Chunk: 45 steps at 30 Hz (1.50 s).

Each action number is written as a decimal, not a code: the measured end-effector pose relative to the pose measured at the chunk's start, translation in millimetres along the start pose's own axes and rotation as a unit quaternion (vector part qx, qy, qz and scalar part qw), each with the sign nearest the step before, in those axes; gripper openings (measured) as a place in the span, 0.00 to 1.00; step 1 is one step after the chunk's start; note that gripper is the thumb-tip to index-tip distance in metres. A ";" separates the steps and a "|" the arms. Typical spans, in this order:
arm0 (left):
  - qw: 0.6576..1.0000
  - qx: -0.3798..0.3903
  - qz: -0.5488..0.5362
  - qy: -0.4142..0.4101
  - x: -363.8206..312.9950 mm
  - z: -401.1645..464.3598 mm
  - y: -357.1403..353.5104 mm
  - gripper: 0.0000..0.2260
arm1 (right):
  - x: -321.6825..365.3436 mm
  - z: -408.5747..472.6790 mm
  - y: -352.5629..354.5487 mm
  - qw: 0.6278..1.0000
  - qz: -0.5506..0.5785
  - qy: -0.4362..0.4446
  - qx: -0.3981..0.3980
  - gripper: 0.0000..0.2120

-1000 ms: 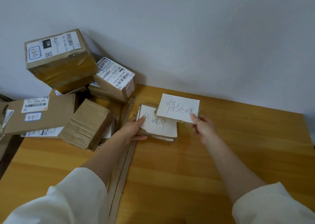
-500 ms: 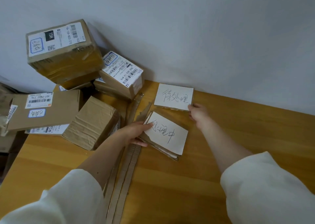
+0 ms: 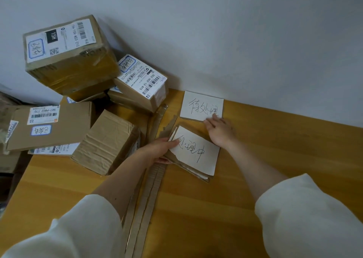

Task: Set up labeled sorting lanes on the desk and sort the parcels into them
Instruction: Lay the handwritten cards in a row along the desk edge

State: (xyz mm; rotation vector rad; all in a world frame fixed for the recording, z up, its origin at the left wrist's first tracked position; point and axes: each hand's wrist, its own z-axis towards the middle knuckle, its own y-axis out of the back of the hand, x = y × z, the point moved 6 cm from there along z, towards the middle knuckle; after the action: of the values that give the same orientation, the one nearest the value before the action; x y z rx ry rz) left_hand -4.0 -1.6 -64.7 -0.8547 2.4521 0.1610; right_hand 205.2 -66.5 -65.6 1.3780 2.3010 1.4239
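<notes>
One desk of yellow wood fills the lower frame and meets a pale wall at the rear. We see five or more parcels piled at its left rear corner: the largest box sits tilted on top against the wall, a labelled box leans just beside it on the right, a flat parcel lies at the left edge, and a plain box rests on the desk in front of them. We see cardboard strips running from the parcels toward the near edge, between our two white sleeves. A stack of cardboard-backed cards lies near the strips, its top card facing up with handwritten characters. A single card, also handwritten, lies flat at the rear of the desk, touching the wall line, just beyond the stack. Our left hand grips the left edge of the stack, thumb on top of the upper card and fingers below. Our right hand is open and flat, holding nothing we can see; its fingertips rest on the near right corner of the single card while the palm lies over the rear of the stack.
</notes>
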 end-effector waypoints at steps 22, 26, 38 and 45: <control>0.989 0.037 -0.139 -0.041 -24.1 -28.2 -51.0 0.17 | -68.9 -120.6 15.7 0.853 0.489 -0.142 -0.111 0.17; 0.984 0.075 -0.149 -0.056 -30.1 -37.4 -74.1 0.16 | -85.3 -137.1 23.9 0.836 0.508 -0.132 -0.160 0.14; 0.983 0.086 -0.139 -0.079 -41.5 -50.6 -117.9 0.11 | -122.9 -163.0 40.2 0.791 0.560 -0.151 -0.195 0.15; 0.985 0.047 -0.139 -0.085 -38.5 -47.6 -125.1 0.09 | -135.5 -168.0 40.2 0.799 0.543 -0.164 -0.199 0.12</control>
State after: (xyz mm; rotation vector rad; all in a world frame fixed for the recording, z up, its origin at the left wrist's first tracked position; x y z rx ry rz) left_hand 76.0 -93.0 3.4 -1.0824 2.1390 0.0155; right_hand 225.3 -271.1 11.4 2.6347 0.8053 1.5034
